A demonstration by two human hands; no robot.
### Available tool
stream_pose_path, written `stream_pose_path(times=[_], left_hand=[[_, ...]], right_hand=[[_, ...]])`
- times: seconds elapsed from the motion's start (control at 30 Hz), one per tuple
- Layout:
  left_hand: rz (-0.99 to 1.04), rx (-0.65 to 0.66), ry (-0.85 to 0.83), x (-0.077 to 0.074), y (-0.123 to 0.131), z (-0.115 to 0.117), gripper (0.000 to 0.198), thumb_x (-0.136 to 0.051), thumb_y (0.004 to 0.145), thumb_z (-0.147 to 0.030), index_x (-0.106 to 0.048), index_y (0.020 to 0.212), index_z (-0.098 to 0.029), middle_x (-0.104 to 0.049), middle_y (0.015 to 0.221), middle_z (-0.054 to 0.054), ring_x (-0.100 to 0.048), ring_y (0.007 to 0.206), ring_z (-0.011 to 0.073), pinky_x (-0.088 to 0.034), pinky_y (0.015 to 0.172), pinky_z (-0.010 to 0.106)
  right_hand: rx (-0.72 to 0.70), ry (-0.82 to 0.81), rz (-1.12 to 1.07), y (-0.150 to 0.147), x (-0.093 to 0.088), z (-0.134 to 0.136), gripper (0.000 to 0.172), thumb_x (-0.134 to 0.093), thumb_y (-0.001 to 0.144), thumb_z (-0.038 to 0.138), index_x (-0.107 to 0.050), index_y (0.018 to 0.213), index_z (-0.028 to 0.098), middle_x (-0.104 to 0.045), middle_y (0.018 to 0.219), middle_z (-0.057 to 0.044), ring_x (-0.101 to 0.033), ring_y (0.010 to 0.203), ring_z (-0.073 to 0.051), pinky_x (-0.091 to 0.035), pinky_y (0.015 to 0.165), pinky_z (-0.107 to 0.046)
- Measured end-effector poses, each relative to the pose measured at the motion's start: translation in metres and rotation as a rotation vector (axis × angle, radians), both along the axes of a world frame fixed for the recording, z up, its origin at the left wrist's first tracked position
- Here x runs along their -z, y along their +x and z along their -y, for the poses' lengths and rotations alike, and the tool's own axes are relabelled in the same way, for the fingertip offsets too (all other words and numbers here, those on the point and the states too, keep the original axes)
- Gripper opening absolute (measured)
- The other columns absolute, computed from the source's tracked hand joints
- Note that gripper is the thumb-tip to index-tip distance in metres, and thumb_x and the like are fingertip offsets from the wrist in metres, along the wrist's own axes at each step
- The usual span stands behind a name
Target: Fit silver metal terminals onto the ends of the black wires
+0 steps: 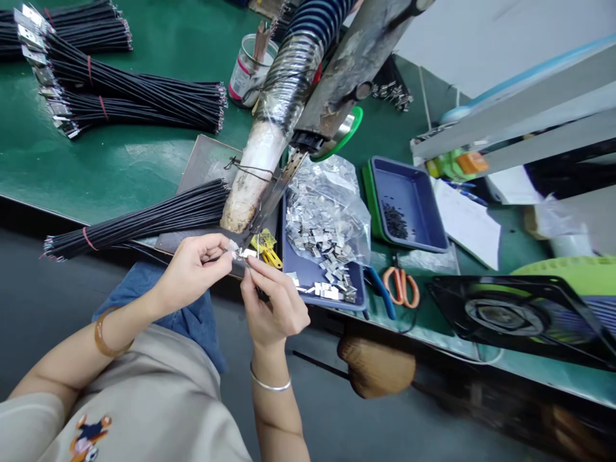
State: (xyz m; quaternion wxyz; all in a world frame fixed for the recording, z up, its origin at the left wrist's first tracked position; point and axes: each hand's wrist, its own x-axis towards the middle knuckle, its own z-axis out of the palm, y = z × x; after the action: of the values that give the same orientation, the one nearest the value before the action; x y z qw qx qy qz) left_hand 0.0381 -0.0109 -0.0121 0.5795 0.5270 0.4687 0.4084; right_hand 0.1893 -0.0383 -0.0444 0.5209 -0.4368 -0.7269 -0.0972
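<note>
My left hand (199, 263) is closed in a pinch, its fingertips at a small whitish piece (233, 248) whose kind I cannot make out. Close beside it, my right hand (273, 296) pinches a small shiny metal piece (249, 253). Both hands meet just below the tip of a soldering iron (283, 183) hanging from above and a tape-wrapped hose (248, 173). A bundle of black cables (158, 212), tied with a red band, lies beyond my left hand. Yellow cutters or a similar tool (269, 251) lie by my right fingertips.
A blue tray (359, 301) holds a plastic bag and loose metal pieces (327, 247). Further right are a bin (418, 221) with small black parts, orange-handled scissors (402, 285) and a black fan (505, 314). More cable bundles (139, 90) and a jar (248, 77) stand farther back.
</note>
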Motion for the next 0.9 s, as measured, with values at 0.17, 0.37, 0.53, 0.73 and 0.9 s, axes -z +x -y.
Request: stream_pose_path(times=[0.17,0.37,0.53,0.73,0.9], left_hand=[[-0.026,-0.016,0.02,0.0009,0.0001,0.0003,0.018,-0.057,0.081,-0.03,-0.06,0.075,-0.014,-0.034,0.057,-0.007,-0.029,0.054,0.0071,-0.025,0.051,0.021],[-0.023,-0.027,0.026,-0.0013,0.0011,-0.0002,0.017,-0.057,0.079,-0.03,-0.059,0.072,-0.015,-0.035,0.057,-0.006,-0.03,0.053,0.0071,-0.024,0.051,0.021],[-0.015,-0.003,-0.001,-0.0014,0.0001,-0.0004,0.016,-0.058,0.078,-0.028,-0.06,0.07,-0.014,-0.03,0.055,-0.007,-0.025,0.052,0.0067,-0.021,0.049,0.021],[-0.027,0.004,0.005,-0.0026,-0.0001,0.0022,0.015,-0.059,0.076,-0.026,-0.063,0.07,-0.013,-0.035,0.055,-0.007,-0.029,0.052,0.0065,-0.023,0.049,0.021],[-0.006,0.0,-0.03,-0.0035,-0.0008,0.0038,0.018,-0.061,0.072,-0.027,-0.07,0.069,-0.011,-0.06,0.063,0.001,-0.048,0.059,0.0103,-0.041,0.057,0.021]], right_hand=[[-0.018,0.012,-0.014,0.0005,-0.0007,-0.002,0.023,-0.072,0.085,0.006,-0.069,0.099,0.023,-0.081,0.093,-0.003,-0.08,0.078,-0.017,-0.069,0.074,-0.027],[-0.024,0.028,0.011,0.0007,-0.0023,-0.0018,0.022,-0.075,0.082,0.005,-0.069,0.097,0.02,-0.081,0.094,-0.006,-0.08,0.081,-0.018,-0.069,0.077,-0.026],[-0.051,0.03,0.029,0.0034,-0.0001,-0.0016,0.019,-0.072,0.084,0.007,-0.066,0.091,0.024,-0.082,0.094,-0.003,-0.08,0.08,-0.018,-0.069,0.071,-0.028],[0.0,-0.008,-0.021,0.0036,0.0022,0.0035,0.019,-0.074,0.084,0.008,-0.068,0.095,0.022,-0.082,0.097,-0.004,-0.08,0.081,-0.017,-0.067,0.072,-0.025],[0.016,-0.332,-0.258,0.0001,-0.0034,0.0067,0.012,-0.071,0.088,0.011,-0.07,0.093,0.021,-0.081,0.102,-0.005,-0.08,0.09,-0.019,-0.067,0.077,-0.028]])
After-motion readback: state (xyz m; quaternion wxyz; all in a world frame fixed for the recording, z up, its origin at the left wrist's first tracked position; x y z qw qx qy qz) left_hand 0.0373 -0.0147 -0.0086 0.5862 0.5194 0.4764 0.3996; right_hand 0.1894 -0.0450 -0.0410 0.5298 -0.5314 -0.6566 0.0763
